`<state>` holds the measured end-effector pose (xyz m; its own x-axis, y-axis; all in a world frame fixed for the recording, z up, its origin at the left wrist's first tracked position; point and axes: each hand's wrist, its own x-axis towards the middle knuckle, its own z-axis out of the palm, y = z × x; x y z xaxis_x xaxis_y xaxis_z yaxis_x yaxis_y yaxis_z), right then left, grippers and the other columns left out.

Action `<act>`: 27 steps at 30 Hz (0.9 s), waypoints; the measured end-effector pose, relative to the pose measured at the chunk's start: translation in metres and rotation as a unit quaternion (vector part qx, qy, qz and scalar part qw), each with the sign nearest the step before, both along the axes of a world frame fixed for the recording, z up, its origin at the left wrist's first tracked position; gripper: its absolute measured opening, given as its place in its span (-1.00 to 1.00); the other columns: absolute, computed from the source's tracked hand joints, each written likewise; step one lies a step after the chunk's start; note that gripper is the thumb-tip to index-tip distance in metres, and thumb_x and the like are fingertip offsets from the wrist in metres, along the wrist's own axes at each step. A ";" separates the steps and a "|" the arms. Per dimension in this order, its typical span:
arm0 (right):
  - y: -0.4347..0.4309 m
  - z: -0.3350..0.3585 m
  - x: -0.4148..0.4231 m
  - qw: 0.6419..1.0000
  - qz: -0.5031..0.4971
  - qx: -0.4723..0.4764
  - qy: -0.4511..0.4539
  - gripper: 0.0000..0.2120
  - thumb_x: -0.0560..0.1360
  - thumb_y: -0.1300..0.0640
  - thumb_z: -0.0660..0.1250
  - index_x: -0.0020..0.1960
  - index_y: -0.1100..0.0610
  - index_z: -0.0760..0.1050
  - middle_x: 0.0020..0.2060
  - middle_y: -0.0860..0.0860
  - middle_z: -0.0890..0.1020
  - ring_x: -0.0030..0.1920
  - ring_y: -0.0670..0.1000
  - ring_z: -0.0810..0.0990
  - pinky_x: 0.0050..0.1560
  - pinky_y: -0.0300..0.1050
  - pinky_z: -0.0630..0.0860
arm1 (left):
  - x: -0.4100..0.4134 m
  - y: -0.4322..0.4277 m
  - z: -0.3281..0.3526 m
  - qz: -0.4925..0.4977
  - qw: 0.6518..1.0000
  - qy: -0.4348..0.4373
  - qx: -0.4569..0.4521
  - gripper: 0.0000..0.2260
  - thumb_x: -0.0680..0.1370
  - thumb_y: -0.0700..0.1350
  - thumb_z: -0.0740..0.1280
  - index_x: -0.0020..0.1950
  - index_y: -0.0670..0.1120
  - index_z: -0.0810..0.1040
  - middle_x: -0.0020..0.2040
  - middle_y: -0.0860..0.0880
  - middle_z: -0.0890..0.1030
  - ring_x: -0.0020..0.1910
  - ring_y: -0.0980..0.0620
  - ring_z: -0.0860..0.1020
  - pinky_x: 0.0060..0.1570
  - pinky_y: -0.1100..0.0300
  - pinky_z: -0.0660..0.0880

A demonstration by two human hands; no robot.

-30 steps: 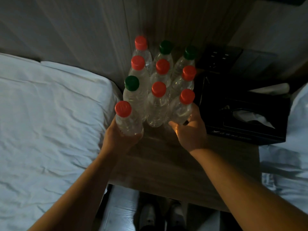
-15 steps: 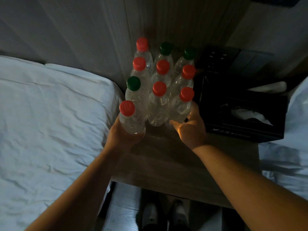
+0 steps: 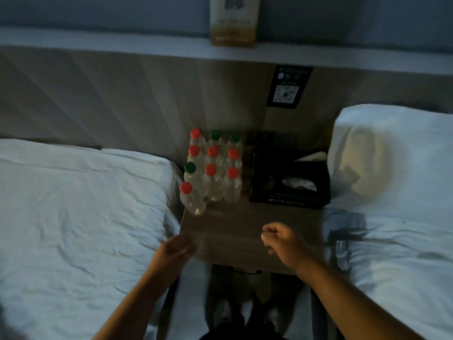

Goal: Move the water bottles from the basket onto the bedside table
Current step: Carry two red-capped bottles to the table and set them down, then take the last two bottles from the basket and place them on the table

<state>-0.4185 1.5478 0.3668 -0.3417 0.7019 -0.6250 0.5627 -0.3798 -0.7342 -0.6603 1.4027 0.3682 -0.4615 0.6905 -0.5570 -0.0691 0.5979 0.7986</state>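
Several clear water bottles (image 3: 212, 173) with red and green caps stand upright in a tight block on the back left of the wooden bedside table (image 3: 235, 231). One red-capped bottle (image 3: 191, 200) stands alone at the front left corner of the block. My left hand (image 3: 177, 249) is blurred over the table's front left edge and holds nothing. My right hand (image 3: 284, 239) hovers above the table's front right with its fingers loosely curled and empty. Both hands are well short of the bottles. No basket is in view.
A black tissue box (image 3: 289, 182) sits on the table to the right of the bottles. White beds (image 3: 73, 217) flank the table on both sides, with a pillow (image 3: 392, 148) at right. A wooden headboard wall and a shelf (image 3: 147, 49) run behind. My shoes (image 3: 235, 312) show below.
Both hands have let go of the front bottles and pulled back toward me. The camera has drawn back and up, so the whole table and both beds show.
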 end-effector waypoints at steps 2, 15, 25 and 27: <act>-0.017 0.024 0.029 1.000 -0.004 0.008 0.012 -0.91 0.49 0.17 0.37 -0.06 -0.01 0.53 -0.16 0.04 0.62 -0.14 0.02 0.61 -0.02 0.06 0.58 | 0.022 -0.014 0.028 -0.032 0.999 -0.009 0.005 -0.85 0.33 0.02 0.48 -0.13 0.05 0.68 -0.14 -0.06 0.64 -0.16 0.13 0.59 -0.07 0.20 0.53; -0.026 0.154 0.174 0.971 -0.105 0.198 0.079 -0.90 0.51 0.24 0.36 -0.13 0.07 0.59 -0.21 0.12 0.68 -0.19 0.00 0.63 -0.12 -0.11 0.52 | 0.121 0.053 0.144 -0.169 0.973 0.059 0.147 -0.86 0.31 -0.01 0.44 -0.22 -0.04 0.66 -0.27 -0.08 0.56 -0.27 0.11 0.48 -0.21 0.19 0.43; -0.089 0.186 0.237 0.910 -0.322 0.253 0.068 -0.90 0.43 0.27 0.42 -0.12 0.09 0.64 -0.17 0.18 0.67 -0.18 0.12 0.64 -0.20 -0.18 0.53 | 0.180 0.126 0.159 -0.350 0.924 0.012 0.152 -0.74 0.21 0.18 0.43 -0.13 0.23 0.69 -0.09 0.06 0.73 0.01 0.00 0.64 0.09 -0.01 0.52; -0.106 0.183 0.238 0.890 -0.371 0.256 0.064 -0.91 0.39 0.13 0.38 -0.13 0.03 0.64 -0.15 0.09 0.70 -0.12 0.05 0.66 -0.08 -0.06 0.56 | 0.188 0.135 0.161 -0.395 0.907 -0.010 0.148 -0.86 0.33 0.06 0.46 -0.13 0.11 0.68 -0.11 0.06 0.73 0.02 0.00 0.64 0.13 -0.02 0.53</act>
<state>-0.1808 1.4423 0.5497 0.2897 0.9458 -0.1470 0.1961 -0.2089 -0.9581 -0.4726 1.5380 0.5296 0.2494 0.9221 -0.2957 0.2716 0.2265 0.9354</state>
